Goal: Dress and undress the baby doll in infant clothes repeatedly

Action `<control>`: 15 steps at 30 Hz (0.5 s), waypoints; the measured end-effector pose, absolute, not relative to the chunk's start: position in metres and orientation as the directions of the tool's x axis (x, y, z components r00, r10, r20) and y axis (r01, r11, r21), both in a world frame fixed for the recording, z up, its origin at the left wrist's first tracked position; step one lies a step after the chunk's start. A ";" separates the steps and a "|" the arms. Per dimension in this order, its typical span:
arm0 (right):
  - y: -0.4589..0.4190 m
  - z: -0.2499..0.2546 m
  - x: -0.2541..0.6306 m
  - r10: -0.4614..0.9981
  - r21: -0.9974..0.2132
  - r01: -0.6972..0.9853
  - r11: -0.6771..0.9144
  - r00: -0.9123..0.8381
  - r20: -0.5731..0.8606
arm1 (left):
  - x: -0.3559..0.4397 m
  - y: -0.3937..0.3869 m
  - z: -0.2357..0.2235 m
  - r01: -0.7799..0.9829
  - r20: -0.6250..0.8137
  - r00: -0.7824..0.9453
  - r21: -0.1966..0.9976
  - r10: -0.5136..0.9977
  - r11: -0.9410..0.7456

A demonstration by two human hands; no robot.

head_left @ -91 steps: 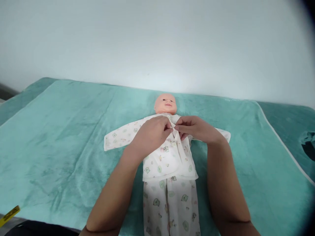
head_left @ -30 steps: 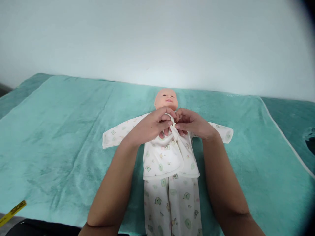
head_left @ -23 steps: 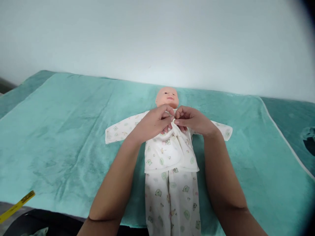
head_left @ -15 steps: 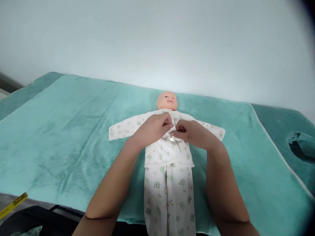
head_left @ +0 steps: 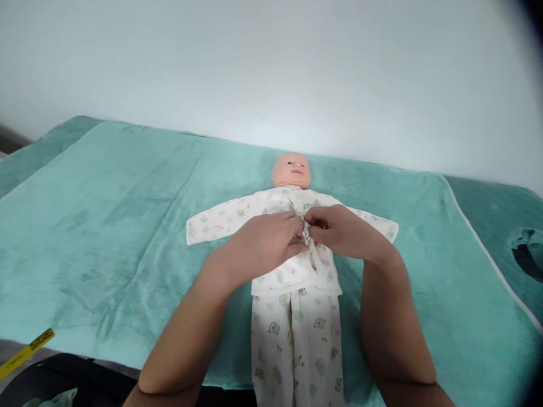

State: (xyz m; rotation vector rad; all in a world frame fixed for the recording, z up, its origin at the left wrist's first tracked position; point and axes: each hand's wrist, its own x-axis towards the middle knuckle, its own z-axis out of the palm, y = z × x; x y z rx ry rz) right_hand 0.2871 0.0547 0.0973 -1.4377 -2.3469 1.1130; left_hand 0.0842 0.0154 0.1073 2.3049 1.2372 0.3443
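Observation:
A baby doll (head_left: 292,170) lies on its back, head toward the wall. It wears a white printed baby shirt (head_left: 288,277) with long sleeves spread to both sides, and matching trousers (head_left: 297,345). Over the chest, my left hand (head_left: 271,240) pinches the shirt's front edge from the left. My right hand (head_left: 339,229) has its fingers curled on the opposite edge, close to the left fingertips. Cloth is gathered between the two hands at the middle of the front. The fingers hide any button there.
A green plush blanket (head_left: 127,226) covers the surface up to the white wall (head_left: 263,68). A yellow strip (head_left: 27,353) and a black item (head_left: 63,379) are at the lower left. At the far right the cover has a dark round opening (head_left: 528,251).
Both hands have moved from the neck of the shirt down to mid-chest. The collar, covered by the fingers one second ago, now shows. The camera view has shifted slightly.

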 end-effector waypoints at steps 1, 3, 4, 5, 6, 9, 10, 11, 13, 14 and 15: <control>0.057 0.098 0.288 0.820 -0.684 0.689 0.241 -0.521 -0.236 | 0.085 0.016 0.105 0.704 -0.001 0.556 0.532 0.831 -0.471; 0.059 0.100 0.287 0.812 -0.704 0.670 0.235 -0.534 -0.237 | 0.086 0.018 0.102 0.702 0.015 0.556 0.527 0.831 -0.479; 0.059 0.100 0.286 0.807 -0.714 0.657 0.240 -0.544 -0.229 | 0.086 0.020 0.101 0.696 0.017 0.561 0.532 0.828 -0.483; 0.058 0.100 0.285 0.807 -0.721 0.647 0.247 -0.550 -0.216 | 0.085 0.021 0.100 0.684 0.019 0.567 0.545 0.823 -0.484; 0.056 0.099 0.283 0.813 -0.724 0.641 0.255 -0.547 -0.198 | 0.085 0.023 0.100 0.669 0.020 0.573 0.566 0.819 -0.482; 0.048 0.094 0.278 0.858 -0.710 0.653 0.263 -0.495 -0.137 | 0.083 0.027 0.097 0.632 0.019 0.562 0.634 0.827 -0.445; 0.045 0.092 0.277 0.869 -0.704 0.661 0.260 -0.478 -0.127 | 0.083 0.027 0.096 0.627 0.024 0.546 0.652 0.837 -0.427; 0.041 0.090 0.277 0.876 -0.698 0.669 0.256 -0.466 -0.126 | 0.083 0.028 0.094 0.622 0.031 0.531 0.665 0.847 -0.414; 0.035 0.088 0.278 0.880 -0.689 0.684 0.240 -0.452 -0.143 | 0.084 0.027 0.090 0.607 0.044 0.522 0.682 0.852 -0.407; 0.033 0.088 0.279 0.882 -0.685 0.691 0.233 -0.447 -0.151 | 0.084 0.027 0.088 0.597 0.050 0.523 0.691 0.851 -0.407; 0.030 0.088 0.280 0.883 -0.684 0.691 0.233 -0.445 -0.149 | 0.085 0.025 0.086 0.585 0.053 0.526 0.702 0.849 -0.406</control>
